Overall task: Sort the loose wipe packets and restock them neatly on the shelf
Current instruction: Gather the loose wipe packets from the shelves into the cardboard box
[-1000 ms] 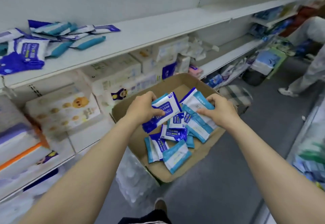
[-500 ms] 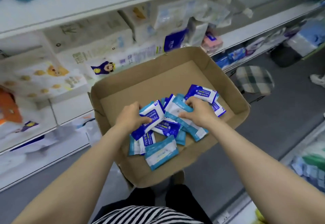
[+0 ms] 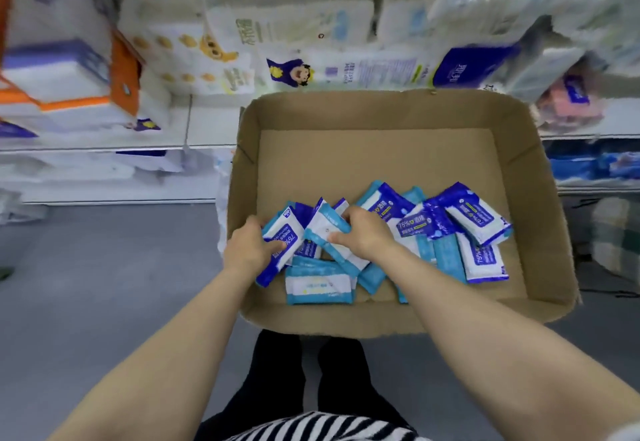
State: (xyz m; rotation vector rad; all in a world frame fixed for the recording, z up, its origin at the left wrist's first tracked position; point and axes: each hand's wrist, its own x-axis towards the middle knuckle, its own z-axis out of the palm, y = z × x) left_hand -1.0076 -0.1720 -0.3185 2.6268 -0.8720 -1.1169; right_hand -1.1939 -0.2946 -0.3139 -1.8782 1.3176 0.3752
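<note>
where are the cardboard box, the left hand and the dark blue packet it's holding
cardboard box (image 3: 374,160): head view, bare floor of the box
left hand (image 3: 247,250): head view, back of the hand
dark blue packet (image 3: 282,236): head view, its white label face

A grey floor (image 3: 104,302) runs up to white store shelving (image 3: 104,144) packed with blurred tissue packs (image 3: 187,49) in white, orange and purple wrappers, evenly lit.

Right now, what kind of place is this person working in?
Probably a shop aisle or stockroom. White shelves carry many packaged paper goods, and a cardboard box of loose wipe packets stands on the grey floor, where both hands sort them.
</note>
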